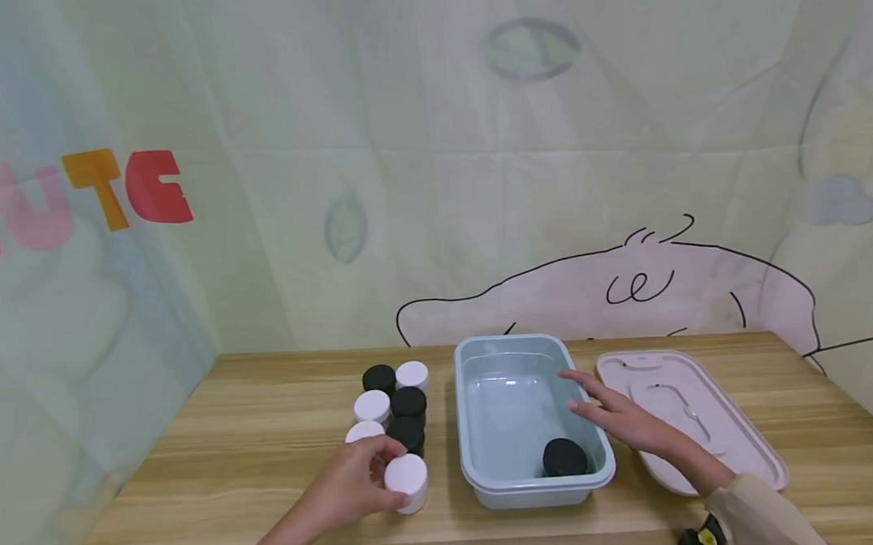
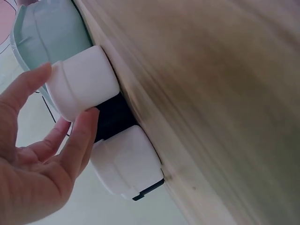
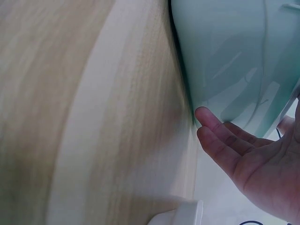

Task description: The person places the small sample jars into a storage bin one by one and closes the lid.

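My left hand (image 1: 354, 481) pinches a small white round jar (image 1: 406, 479) between thumb and fingers at the near end of a group of jars. In the left wrist view, the white jar (image 2: 84, 82) stands close over the wood. To its right is a light blue plastic bin (image 1: 512, 415), with one black round jar (image 1: 564, 458) in its near right corner. My right hand (image 1: 629, 418) is at the bin's right rim, thumb and a finger reaching over it. In the right wrist view, extended fingers (image 3: 222, 145) lie along the bin's outer wall.
Behind the held jar stand several white jars (image 1: 372, 407) and black jars (image 1: 409, 402) in two columns. A pale pink lid (image 1: 706, 423) lies right of the bin, partly under my right forearm. A small black and yellow object (image 1: 700, 537) shows by the right sleeve. A printed cloth backs the table.
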A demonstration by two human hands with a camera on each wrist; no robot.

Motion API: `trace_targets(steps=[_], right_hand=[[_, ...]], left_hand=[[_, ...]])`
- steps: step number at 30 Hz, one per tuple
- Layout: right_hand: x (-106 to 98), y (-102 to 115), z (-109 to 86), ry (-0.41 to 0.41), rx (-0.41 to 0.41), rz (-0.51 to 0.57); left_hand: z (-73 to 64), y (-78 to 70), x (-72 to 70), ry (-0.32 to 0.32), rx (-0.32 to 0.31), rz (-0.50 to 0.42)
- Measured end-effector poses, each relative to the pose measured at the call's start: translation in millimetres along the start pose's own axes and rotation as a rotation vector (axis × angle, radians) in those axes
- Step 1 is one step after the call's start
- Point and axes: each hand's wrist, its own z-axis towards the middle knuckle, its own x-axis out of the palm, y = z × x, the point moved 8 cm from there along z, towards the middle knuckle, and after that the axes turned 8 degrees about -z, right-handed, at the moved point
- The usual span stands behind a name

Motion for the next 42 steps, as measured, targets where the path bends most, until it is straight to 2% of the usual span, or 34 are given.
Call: trace_targets(steps=[8,15,20,28,33,42], right_hand=[[0,3,-0.1,0.009,-0.018,-0.013],[-1,1,-0.7,0.004,-0.001,0.001],[-1,0,0.2,0.003,-0.008,0.004],[0,-1,1.0,-0.001,-0.009,-0.007],[0,-2,1.3,-0.005,-0.003,-0.008],[-1,-4,1.5,-0.005,0.004,-0.002]], left_hand=[[0.0,-6.5,-10.5,-0.041,-0.038,-0.067],[7.3,-34.3,-27.6,-0.111,0.038,-0.108],[15.8,-51.7,-29.2,-0.123,0.051,-0.135],[33.3,-75.0,-17.0,-0.094,0.106,-0.212],[47.4,-81.7,-2.2,-0.056,0.128,-0.179],[72.5,-84.4,28.9,0.061,0.15,-0.106]])
